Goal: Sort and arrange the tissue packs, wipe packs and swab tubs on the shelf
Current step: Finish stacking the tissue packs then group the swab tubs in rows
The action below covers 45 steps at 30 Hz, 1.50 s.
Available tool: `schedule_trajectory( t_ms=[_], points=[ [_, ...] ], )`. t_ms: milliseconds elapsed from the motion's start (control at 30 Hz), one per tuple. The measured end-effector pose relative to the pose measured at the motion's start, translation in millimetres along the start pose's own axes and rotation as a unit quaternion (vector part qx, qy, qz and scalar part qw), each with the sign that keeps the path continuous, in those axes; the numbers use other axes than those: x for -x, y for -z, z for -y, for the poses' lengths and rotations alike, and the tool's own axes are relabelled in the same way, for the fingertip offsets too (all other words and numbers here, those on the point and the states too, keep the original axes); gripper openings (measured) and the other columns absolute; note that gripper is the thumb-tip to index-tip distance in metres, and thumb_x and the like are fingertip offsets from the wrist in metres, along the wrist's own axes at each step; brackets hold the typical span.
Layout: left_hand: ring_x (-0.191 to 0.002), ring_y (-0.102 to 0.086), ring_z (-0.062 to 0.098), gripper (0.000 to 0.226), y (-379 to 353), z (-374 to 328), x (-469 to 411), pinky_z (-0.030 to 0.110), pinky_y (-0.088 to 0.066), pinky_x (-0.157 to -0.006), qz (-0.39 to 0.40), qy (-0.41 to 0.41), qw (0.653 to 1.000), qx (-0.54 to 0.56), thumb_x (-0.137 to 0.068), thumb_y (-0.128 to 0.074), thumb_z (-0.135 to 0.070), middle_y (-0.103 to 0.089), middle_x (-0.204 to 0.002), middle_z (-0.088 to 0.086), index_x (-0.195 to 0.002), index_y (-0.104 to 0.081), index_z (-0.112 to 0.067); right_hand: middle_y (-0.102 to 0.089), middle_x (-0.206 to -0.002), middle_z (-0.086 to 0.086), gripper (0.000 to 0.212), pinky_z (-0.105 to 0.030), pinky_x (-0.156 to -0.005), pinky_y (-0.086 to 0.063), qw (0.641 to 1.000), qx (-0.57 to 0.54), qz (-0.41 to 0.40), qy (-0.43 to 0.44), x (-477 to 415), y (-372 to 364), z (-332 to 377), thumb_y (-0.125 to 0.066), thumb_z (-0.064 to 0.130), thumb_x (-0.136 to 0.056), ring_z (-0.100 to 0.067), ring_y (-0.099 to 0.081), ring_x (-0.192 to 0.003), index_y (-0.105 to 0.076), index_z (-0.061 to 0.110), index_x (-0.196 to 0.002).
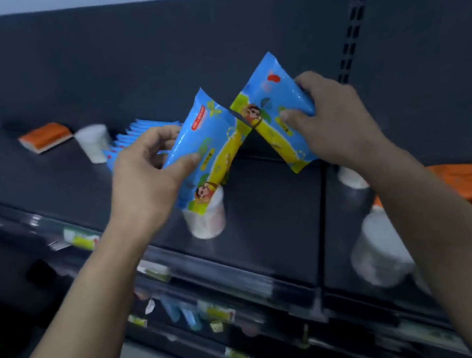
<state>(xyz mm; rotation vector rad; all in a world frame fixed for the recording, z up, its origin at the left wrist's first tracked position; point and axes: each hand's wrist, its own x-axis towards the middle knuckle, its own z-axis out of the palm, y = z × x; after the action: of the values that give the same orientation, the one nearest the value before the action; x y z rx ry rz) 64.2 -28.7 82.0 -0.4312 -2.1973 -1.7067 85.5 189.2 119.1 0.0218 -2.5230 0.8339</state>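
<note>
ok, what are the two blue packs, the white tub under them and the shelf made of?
Left pack in the left hand and right pack in the right hand: glossy printed plastic film, probably; highlights, flat crimped ends. Tub: looks like translucent hard plastic, white inside; blur leaves it open. Shelf: dark, smooth, likely painted metal.

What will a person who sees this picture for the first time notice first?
Two bright blue packs held up at the centre: the left hand grips the left pack, the right hand the right pack. Behind the left hand stands a row of blue packs.
</note>
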Motion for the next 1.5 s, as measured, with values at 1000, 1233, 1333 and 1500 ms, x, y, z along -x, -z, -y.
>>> schedule_trajectory(
  t_ms=[1000,1233,1333,1500],
  points=[
    [-0.087,-0.057,0.003,0.032,144,176,-137,-0.002,-0.038,-0.070,0.210,0.006,0.957,-0.200,-0.074,-0.073,-0.001,-0.062,-0.095,-0.008,-0.103,-0.070,-0.012,-0.060,-0.087,-0.001,0.012,-0.032,-0.069,-0.045,0.988,0.089,0.129,-0.003,-108,-189,99,-0.064,0.018,-0.082,-0.022,-0.057,-0.082,-0.058,0.016,-0.091],
    [-0.084,-0.058,0.005,0.027,151,209,-180,0.010,-0.043,-0.076,0.345,-0.093,0.912,-0.200,-0.069,-0.076,-0.004,-0.065,-0.088,-0.007,-0.095,-0.072,-0.014,-0.055,-0.074,0.001,0.011,-0.028,-0.064,-0.034,0.979,0.136,0.101,-0.114,-92,-215,122,-0.067,0.018,-0.080,-0.021,-0.049,-0.076,-0.056,0.016,-0.081],
    [-0.091,-0.058,0.010,0.026,147,219,-188,0.027,-0.044,-0.084,0.372,-0.133,0.895,-0.208,-0.072,-0.073,-0.006,-0.067,-0.096,-0.004,-0.096,-0.070,-0.013,-0.050,-0.072,0.005,0.019,-0.027,-0.063,-0.033,0.973,0.147,0.096,-0.152,-84,-219,129,-0.068,0.018,-0.080,-0.020,-0.047,-0.076,-0.050,0.021,-0.076],
    [-0.093,-0.053,0.023,0.029,140,235,-197,0.032,-0.038,-0.079,0.348,-0.251,0.872,-0.236,-0.069,-0.076,-0.008,-0.061,-0.093,0.004,-0.097,-0.067,-0.010,-0.044,-0.068,0.012,0.028,-0.027,-0.063,-0.033,0.960,0.170,0.111,-0.194,-74,-221,132,-0.068,0.021,-0.079,-0.019,-0.047,-0.076,-0.043,0.028,-0.070]
  ],
)
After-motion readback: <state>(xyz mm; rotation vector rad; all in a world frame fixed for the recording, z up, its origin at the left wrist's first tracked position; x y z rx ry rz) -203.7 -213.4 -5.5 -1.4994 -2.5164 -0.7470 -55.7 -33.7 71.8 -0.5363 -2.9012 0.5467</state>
